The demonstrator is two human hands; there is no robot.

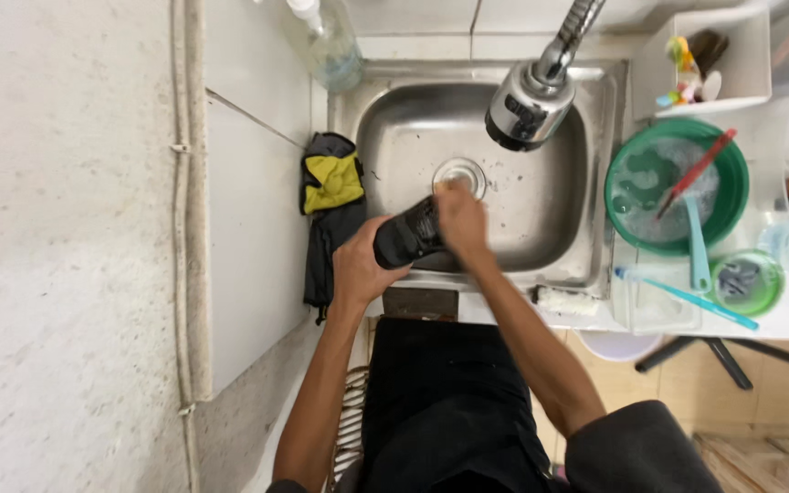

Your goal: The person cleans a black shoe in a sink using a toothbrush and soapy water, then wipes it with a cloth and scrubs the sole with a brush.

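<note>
**Shoe held over sink, both hands on it**

Left hand (pixel 358 267) had its grip clenched around the heel end of a dark shoe (pixel 410 236). Right hand (pixel 461 219) pressed on the toe end, fingers closed on it; whether it also held a brush or cloth couldn't be told. Shoe sat over the near edge of the steel sink (pixel 541 219), close to the drain (pixel 459 172), faucet head (pixel 528 108) above. Best done with a firm heel hold, shoe kept low inside the basin. Green bowl (pixel 732 196) stood to the right.

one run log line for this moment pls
left hand: grips black shoe | right hand: on shoe | place: over steel sink
</note>
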